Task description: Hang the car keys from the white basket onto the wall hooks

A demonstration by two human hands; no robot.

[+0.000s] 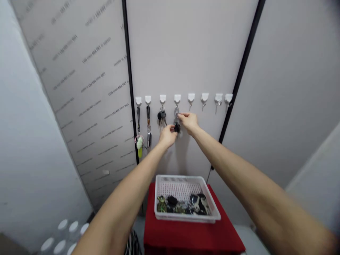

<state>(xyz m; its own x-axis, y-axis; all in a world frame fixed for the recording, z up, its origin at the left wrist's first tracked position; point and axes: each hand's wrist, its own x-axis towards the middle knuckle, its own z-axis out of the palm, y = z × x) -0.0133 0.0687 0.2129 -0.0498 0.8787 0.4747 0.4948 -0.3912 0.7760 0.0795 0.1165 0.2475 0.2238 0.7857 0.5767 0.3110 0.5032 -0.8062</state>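
Observation:
A row of several white wall hooks (191,97) runs across the grey panel. Key bunches hang from the left hooks. On one of them hangs a black key set (176,124), and both hands are on it. My left hand (168,135) pinches its lower black part. My right hand (188,121) pinches the ring just below the hook (177,98). To the left hang a black key bunch (162,115), a strap with a dark fob (148,139) and a lanyard with a green tag (139,143).
Below, a white perforated basket (183,184) with several key bunches sits on a red-covered stand (191,235). The hooks on the right are bare. Black vertical strips divide the wall panels. White round lids (63,235) show at lower left.

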